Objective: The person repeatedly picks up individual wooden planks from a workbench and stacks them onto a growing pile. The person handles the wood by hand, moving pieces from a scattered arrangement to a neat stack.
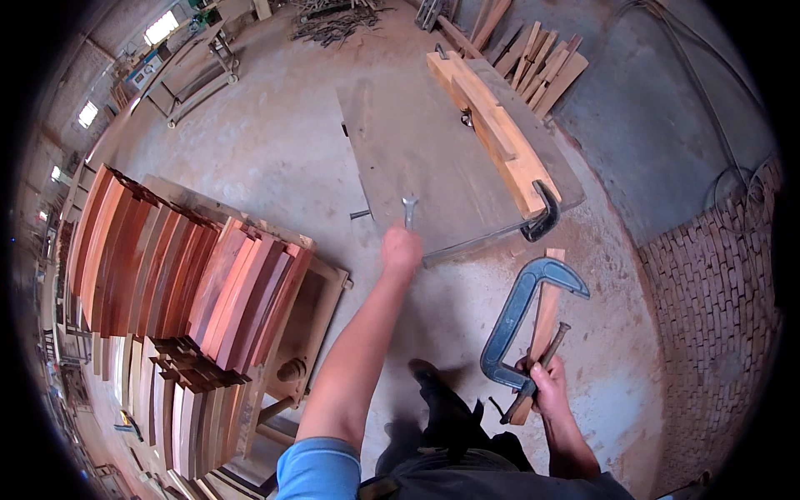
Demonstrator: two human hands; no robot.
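**Both hands full next to the bench: wrench on the left, big blue clamp on the right**

So, head view, looking down at you. Your left grip [402, 250] is wrapped around a silver wrench [409, 204], with its shiny end poking out past your fist. That puts it over the near edge of the grey bench [392, 142], arm pretty much straight out in front of you.

Your right grip [547, 385] is closed around the lower end of a blue C-clamp [502, 321], down by the screw – the frame is tipped, with its hooked top end pointing off to the right. A wooden strip [547, 312] runs lengthwise behind the clamp and down past your hand. Can't tell how much of it your fingers have hold of. All of that is out over the floor [608, 333], off the bench's near right corner.

On the bench you've got a long curved beam [523, 179] along the right side, with a black clamp [546, 215] at its near end and a smaller clamp [441, 52] at the far one. Over to your left there's a big stack of curved wooden pieces [142, 258], mostly reddish up top, paler below. Some loose boards [546, 71] sit beyond the bench's far right side, and brickwork [700, 333] fills the right.
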